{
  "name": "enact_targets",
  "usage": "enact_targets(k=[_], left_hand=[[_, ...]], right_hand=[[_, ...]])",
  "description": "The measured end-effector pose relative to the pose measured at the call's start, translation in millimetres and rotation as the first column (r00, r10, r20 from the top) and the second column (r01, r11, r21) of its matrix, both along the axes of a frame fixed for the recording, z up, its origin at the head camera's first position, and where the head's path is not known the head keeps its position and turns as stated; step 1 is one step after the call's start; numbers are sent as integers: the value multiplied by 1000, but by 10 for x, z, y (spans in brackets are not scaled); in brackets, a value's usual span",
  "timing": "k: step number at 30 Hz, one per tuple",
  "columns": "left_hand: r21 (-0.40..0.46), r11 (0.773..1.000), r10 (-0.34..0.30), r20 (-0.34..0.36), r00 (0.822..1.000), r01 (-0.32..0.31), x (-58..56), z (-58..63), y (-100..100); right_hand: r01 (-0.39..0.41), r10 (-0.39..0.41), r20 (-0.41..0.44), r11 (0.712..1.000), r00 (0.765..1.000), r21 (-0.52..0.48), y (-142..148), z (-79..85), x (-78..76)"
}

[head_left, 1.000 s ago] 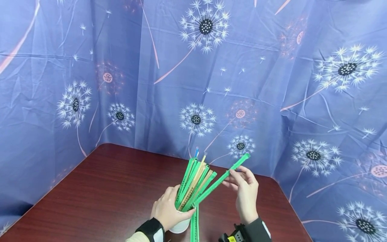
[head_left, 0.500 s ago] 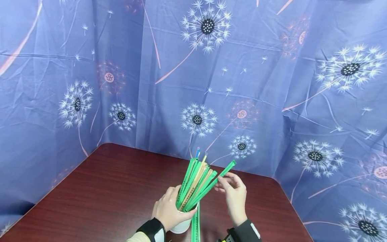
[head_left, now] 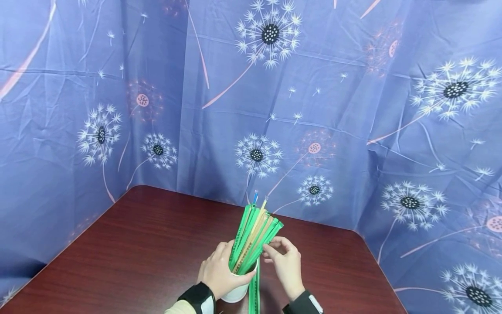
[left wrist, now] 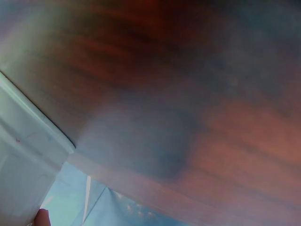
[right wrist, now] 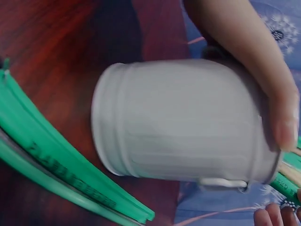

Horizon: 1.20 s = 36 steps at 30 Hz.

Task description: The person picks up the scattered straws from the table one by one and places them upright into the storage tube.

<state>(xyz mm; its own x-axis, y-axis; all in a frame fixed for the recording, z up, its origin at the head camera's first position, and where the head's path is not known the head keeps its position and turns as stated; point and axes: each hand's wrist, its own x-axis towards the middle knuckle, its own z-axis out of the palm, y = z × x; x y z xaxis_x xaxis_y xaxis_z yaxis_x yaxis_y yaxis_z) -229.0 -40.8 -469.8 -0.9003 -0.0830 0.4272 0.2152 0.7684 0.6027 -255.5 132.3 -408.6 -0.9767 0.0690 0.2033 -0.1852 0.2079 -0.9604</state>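
Note:
A small white bucket (head_left: pixel 234 295), ribbed near its base, stands on the table. My left hand (head_left: pixel 219 272) grips its rim, thumb across the near side. Out of the bucket lean several slim sticks in green printed wrappers (head_left: pixel 244 240), mixed with tan ones and a blue-tipped one. My right hand (head_left: pixel 288 266) pinches the rightmost green-wrapped stick (head_left: pixel 270 235), which now leans against the bundle with its lower end in the bucket. In the right wrist view, the bucket (right wrist: pixel 183 117) fills the middle, with the left thumb (right wrist: pixel 284 125) over its rim and right fingertips (right wrist: pixel 275 216) near the sticks.
More green-wrapped sticks (head_left: pixel 254 296) lie on the dark red wooden table (head_left: pixel 137 257), right beside the bucket. A blue curtain (head_left: pixel 211 152) with dandelion prints hangs around the table's back and sides. The left wrist view is mostly blurred, with the bucket's wall (left wrist: pixel 28 160) at left.
The right hand has moved left and down, bringing the green-wrapped stick from a wide slant into the bundle. The left hand keeps its grip on the bucket.

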Motion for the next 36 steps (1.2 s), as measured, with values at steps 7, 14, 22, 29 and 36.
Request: enact_targets(k=[7,14,22,29,36], left_hand=[[-18,1000,-3,-15,1000,3,-1,1,-4],[-24,1000,-8,-7,1000,7,0,-1,-14],[-12,1000,-15,4,1000,15,-1,6,-10],[1,1000,-9,-13,1000,9,-1,-4,-14],[26,999,-41,37,999,40,-5,1,-23]], right_hand=[[-14,13,13,997,1000,70,-22,-71,-1],[-28,23,50,995,998,99,10,-100,10],[-62,55,111,996,992,61,87,-155,-3],[-193,165,166,967,972,167,193,-359,-21],[-268,197,209,875,958,404,215,-627,-72]])
